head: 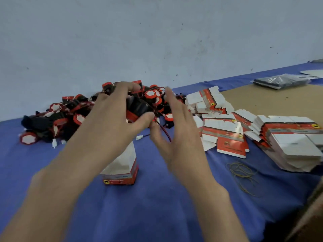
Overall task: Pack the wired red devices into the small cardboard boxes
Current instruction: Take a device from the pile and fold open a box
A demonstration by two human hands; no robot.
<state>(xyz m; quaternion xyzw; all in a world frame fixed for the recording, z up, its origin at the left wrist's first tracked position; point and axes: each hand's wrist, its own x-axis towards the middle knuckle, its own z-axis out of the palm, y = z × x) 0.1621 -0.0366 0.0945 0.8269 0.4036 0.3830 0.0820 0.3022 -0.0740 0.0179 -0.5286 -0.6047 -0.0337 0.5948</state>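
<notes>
A heap of red and black wired devices [57, 117] lies on the blue cloth against the wall. My left hand [113, 117] grips one black and red device [138, 109] at the heap's right side, its red and black wire [164, 131] trailing down to a white plug [139, 137]. My right hand [176, 126] is just right of it, fingers straight and spread, touching the wire near the thumb. One small red and white cardboard box [122, 170] stands folded up below my left forearm, partly hidden by it.
Piles of flat unfolded red and white boxes [225, 130] lie to the right, a thick stack [293, 142] farther right. Rubber bands [243, 173] lie on the blue cloth [157, 206]. A brown cardboard sheet [272, 100] and a plastic-wrapped dark bundle [279, 81] are behind.
</notes>
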